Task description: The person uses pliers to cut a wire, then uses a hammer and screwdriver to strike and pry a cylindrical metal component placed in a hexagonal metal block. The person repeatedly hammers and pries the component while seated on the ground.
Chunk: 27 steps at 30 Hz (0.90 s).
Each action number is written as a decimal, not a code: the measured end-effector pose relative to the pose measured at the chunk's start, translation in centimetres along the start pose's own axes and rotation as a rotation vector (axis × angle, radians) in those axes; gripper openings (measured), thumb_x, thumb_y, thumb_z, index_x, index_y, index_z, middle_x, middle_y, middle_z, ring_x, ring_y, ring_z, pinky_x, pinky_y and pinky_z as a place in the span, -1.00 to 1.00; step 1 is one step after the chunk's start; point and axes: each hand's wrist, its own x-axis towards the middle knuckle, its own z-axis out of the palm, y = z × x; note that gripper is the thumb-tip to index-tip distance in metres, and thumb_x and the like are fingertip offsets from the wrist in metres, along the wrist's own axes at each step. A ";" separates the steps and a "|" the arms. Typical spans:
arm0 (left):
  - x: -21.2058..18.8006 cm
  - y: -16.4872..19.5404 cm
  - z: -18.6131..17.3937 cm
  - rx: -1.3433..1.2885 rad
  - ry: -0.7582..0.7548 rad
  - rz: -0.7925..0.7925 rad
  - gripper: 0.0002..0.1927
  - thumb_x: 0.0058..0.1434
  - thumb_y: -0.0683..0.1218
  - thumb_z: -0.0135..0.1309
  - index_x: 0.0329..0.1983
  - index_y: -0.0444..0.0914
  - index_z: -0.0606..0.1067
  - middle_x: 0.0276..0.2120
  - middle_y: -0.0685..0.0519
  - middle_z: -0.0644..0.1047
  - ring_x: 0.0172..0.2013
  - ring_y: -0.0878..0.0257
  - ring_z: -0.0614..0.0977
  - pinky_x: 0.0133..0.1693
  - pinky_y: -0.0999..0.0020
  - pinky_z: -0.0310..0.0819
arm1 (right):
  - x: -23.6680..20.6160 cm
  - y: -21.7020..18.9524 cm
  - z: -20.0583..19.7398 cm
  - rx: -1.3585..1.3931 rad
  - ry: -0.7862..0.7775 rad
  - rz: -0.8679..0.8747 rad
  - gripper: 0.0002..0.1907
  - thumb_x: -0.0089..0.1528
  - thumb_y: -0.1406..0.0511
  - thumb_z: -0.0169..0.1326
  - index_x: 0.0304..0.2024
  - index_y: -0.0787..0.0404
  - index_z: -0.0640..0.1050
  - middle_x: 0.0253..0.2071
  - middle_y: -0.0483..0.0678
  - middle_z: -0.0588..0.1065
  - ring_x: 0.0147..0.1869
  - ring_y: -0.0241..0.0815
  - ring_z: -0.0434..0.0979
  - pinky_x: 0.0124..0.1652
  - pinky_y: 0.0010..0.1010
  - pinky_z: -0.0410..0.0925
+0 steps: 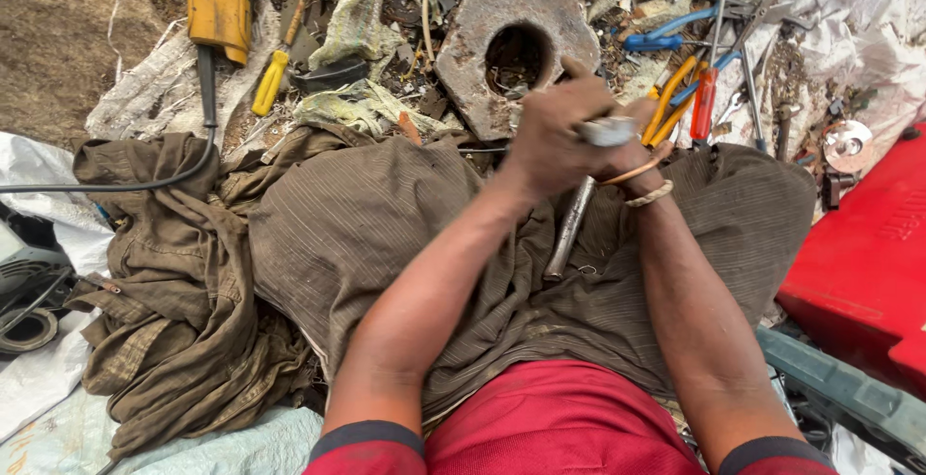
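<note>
Steel rod [569, 227] slants across the seated person's lap, its upper end clenched in the left hand [555, 137], whose fingers wrap the top; the right hand [632, 142], pressed just behind, seemingly grips it too, near the hexagonal metal block [482, 41].

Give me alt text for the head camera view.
Both hands, left hand and right hand, grip a metal rod over a brown-clothed lap. Ahead lie a rusty hexagonal block, pliers and a yellow screwdriver.
</note>
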 end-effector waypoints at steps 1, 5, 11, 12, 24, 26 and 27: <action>-0.1 0.1 1.0 0.072 0.013 0.004 -0.56 0.39 0.16 0.11 -0.59 -0.08 0.42 -0.67 0.20 0.43 -0.68 0.47 0.36 -0.66 0.41 0.23 | -0.1 0.2 -0.4 0.176 0.000 -0.030 -0.24 0.25 -0.17 0.06 0.26 0.21 0.38 0.11 0.00 0.50 0.24 -0.06 0.54 0.33 -0.14 0.31; 0.0 1.0 4.0 0.173 0.038 0.026 -0.58 0.37 0.14 0.07 -0.56 -0.14 0.41 -0.63 0.13 0.44 -0.68 0.36 0.40 -0.62 0.33 0.28 | -0.9 1.3 -1.1 0.827 -0.087 -0.152 -0.19 0.30 -0.28 -0.13 0.23 0.23 0.37 0.04 -0.06 0.46 0.23 -0.10 0.50 0.39 -0.06 0.19; 0.2 3.3 4.1 0.184 0.080 0.027 -0.64 0.41 0.11 0.10 -0.39 -0.20 0.41 -0.47 0.06 0.47 -0.48 0.19 0.58 -0.39 0.23 0.50 | -2.0 5.1 -0.2 1.280 -0.075 -0.246 -0.29 0.45 -0.27 -0.25 0.07 0.20 0.44 -0.22 -0.21 0.40 0.11 -0.22 0.48 0.51 0.07 -0.01; 0.2 3.7 3.8 0.192 0.100 0.022 -0.67 0.38 0.10 0.10 -0.35 -0.22 0.42 -0.44 0.03 0.47 -0.45 0.16 0.60 -0.35 0.21 0.51 | -2.0 5.6 -0.1 1.312 -0.086 -0.253 -0.30 0.45 -0.26 -0.23 0.08 0.20 0.44 -0.21 -0.20 0.40 0.11 -0.21 0.48 0.50 0.06 0.00; -0.3 2.9 0.9 0.211 0.214 -0.026 -0.69 0.35 0.10 0.13 -0.27 -0.22 0.44 -0.37 0.05 0.44 -0.35 0.17 0.61 -0.26 0.17 0.55 | 0.0 3.3 -0.8 1.112 -0.081 -0.158 -0.38 0.39 -0.13 -0.08 0.15 0.24 0.41 -0.10 -0.10 0.41 0.14 -0.16 0.49 0.40 -0.02 0.12; -0.4 2.3 0.8 0.212 0.179 0.052 -0.68 0.36 0.11 0.15 -0.25 -0.23 0.45 -0.36 0.04 0.45 -0.33 0.16 0.62 -0.22 0.16 0.59 | 0.4 2.5 -0.7 1.069 -0.079 -0.142 -0.39 0.38 -0.11 -0.05 0.17 0.25 0.41 -0.08 -0.09 0.42 0.14 -0.15 0.49 0.38 -0.04 0.14; -0.5 2.2 0.8 0.217 0.171 0.106 -0.68 0.37 0.11 0.14 -0.22 -0.24 0.46 -0.35 0.02 0.47 -0.32 0.14 0.63 -0.19 0.16 0.61 | 0.5 2.3 -0.6 1.046 -0.082 -0.130 -0.39 0.37 -0.10 -0.04 0.17 0.25 0.41 -0.07 -0.08 0.42 0.14 -0.14 0.49 0.37 -0.04 0.15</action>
